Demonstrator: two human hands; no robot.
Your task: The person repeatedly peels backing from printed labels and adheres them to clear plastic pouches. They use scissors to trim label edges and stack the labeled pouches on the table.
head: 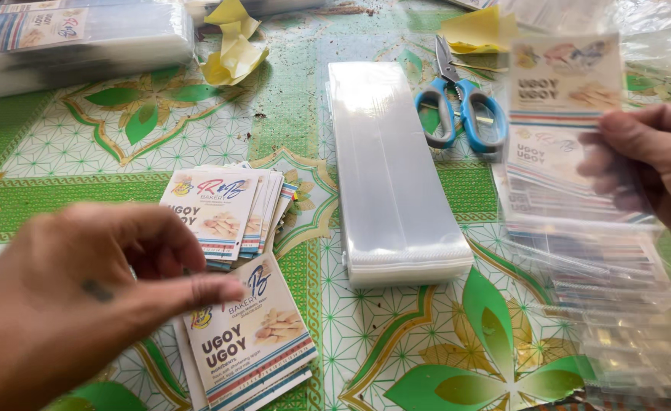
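Head view: right hand [651, 164] pinches a clear plastic sleeve [571, 137] holding a printed label card, raised above a fanned row of filled sleeves [617, 304]. Left hand [76, 297] hovers loosely curled, holding nothing, over label cards [255, 339]. Between them lies a stack of clear bags [393, 167], with blue scissors [461, 106] beyond it.

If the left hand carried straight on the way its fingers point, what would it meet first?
The left hand points right, low over the table. Its fingertips already sit above the near stack of printed cards; further along lies the pile of clear plastic bags. Height above the cards is unclear.
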